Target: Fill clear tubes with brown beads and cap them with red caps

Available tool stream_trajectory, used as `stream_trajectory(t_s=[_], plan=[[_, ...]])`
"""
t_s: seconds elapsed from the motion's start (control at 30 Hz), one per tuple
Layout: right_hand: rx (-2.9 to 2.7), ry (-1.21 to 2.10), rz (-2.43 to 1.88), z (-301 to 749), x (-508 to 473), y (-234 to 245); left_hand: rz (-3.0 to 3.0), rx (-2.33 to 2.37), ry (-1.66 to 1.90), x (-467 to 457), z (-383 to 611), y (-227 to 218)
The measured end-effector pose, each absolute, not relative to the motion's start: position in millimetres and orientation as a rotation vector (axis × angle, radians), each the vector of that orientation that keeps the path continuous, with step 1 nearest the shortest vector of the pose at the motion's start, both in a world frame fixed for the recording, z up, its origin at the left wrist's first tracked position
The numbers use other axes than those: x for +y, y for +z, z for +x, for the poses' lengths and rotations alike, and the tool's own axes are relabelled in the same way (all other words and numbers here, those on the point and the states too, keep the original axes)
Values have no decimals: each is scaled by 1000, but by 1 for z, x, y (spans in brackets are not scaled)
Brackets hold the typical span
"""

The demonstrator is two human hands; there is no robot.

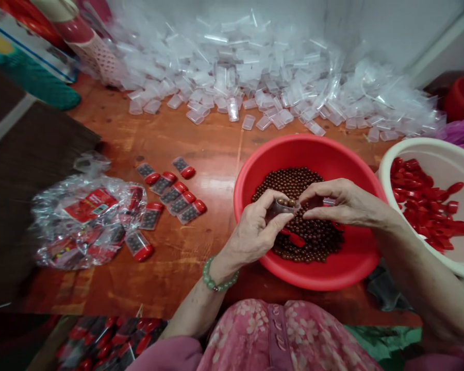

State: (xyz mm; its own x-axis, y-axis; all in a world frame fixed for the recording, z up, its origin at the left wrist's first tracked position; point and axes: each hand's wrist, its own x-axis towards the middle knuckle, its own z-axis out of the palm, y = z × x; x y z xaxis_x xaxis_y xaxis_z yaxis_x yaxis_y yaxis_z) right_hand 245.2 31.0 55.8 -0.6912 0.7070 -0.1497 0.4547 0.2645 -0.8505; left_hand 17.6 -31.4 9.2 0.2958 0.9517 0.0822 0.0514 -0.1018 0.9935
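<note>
A red basin [355,257] on the wooden floor holds a heap of small dark brown beads [313,237]. Over the beads my left hand [255,229] pinches a small clear plastic vial [284,207] that has beads in it. My right hand [342,202] meets it from the right, fingertips closed at the vial's mouth; what they hold is hidden. A red cap [297,239] lies on the beads just under my left hand. A green bead bracelet [216,281] sits on my left wrist.
A white basin [446,165] of red caps [425,201] stands at right. Several filled, red-capped vials [178,198] lie left of the red basin, beside a clear bag [85,216] of more. A big pile of empty clear vials [263,77] lines the back.
</note>
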Motion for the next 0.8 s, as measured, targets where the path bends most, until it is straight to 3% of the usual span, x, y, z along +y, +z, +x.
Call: stream_trajectory(t_s=[0.3, 0.6, 0.8], plan=[[-2304, 998, -650, 227, 22, 59, 1230, 888, 929, -31, 17, 11], [-2237, 1219, -768, 227, 22, 56, 1152, 834, 943, -23, 18, 13], [-2186, 1071, -751, 228, 27, 52, 1145, 778, 905, -22, 17, 11]])
